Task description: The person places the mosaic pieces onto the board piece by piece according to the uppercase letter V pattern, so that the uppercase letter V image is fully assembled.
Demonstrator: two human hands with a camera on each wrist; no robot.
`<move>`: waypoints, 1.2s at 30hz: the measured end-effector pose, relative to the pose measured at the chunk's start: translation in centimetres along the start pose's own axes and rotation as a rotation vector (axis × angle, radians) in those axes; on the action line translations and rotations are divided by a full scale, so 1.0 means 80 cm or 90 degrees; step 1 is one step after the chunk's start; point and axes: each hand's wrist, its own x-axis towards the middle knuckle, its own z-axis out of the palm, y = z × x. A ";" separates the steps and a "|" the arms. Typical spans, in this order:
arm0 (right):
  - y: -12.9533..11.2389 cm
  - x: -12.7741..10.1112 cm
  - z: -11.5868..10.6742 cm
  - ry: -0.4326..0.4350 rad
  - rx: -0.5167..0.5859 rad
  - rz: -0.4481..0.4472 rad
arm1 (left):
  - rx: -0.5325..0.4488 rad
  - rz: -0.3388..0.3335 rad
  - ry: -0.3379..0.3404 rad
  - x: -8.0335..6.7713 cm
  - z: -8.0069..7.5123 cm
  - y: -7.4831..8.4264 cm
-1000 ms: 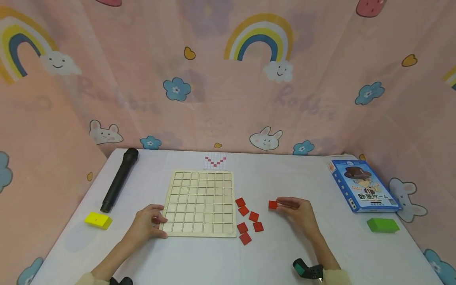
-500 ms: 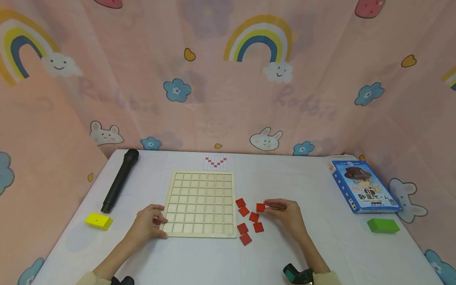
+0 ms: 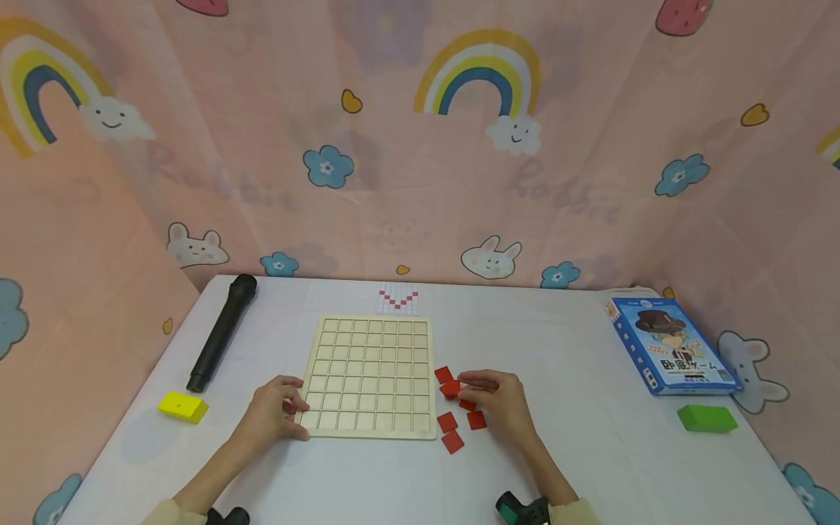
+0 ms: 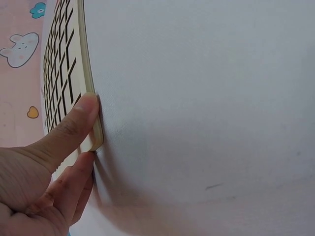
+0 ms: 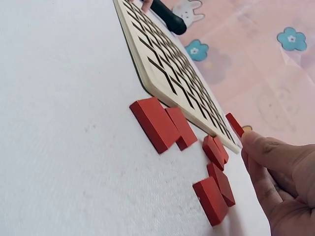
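Note:
A pale wooden grid board (image 3: 367,379) lies flat on the white table, its square cells bare. My left hand (image 3: 272,410) holds the board's near left corner, with the thumb on the edge and the fingers curled by the corner in the left wrist view. To the right of the board, my right hand (image 3: 497,402) pinches a small red square tile (image 5: 235,125) between thumb and fingers. That tile is raised over several loose red tiles (image 3: 452,442) scattered beside the board's right edge. In the head view the right fingertips partly cover one of them.
A patterned card (image 3: 397,299) with a red V lies behind the board. On the left are a black microphone (image 3: 222,332) and a yellow block (image 3: 182,407). A blue game box (image 3: 672,346) and a green block (image 3: 707,418) sit at the right.
My right hand has moved left with the red tile, from the open table to over the loose tiles near the board. The left hand has stayed at the corner.

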 end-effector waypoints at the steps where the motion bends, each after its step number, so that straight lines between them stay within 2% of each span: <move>1: -0.001 0.000 0.004 -0.002 0.000 -0.004 | 0.000 -0.002 0.000 0.000 0.000 0.000; 8: -0.007 -0.003 0.029 -0.023 0.042 -0.028 | 0.007 -0.012 -0.001 0.001 -0.001 0.002; 13: -0.011 -0.004 0.046 -0.039 0.033 -0.039 | 0.007 -0.011 -0.001 0.002 -0.001 0.003; 16: -0.015 -0.005 0.054 -0.055 0.032 -0.066 | 0.006 -0.014 -0.002 0.002 -0.001 0.003; 21: -0.020 -0.006 0.064 -0.095 0.066 -0.109 | 0.001 -0.011 -0.001 0.002 -0.002 0.003; 26: -0.023 -0.006 0.074 -0.119 0.101 -0.111 | -0.001 -0.009 -0.001 0.002 -0.002 0.004; 36: -0.035 -0.007 0.101 -0.130 0.072 -0.125 | 0.015 -0.025 0.001 0.004 0.001 0.003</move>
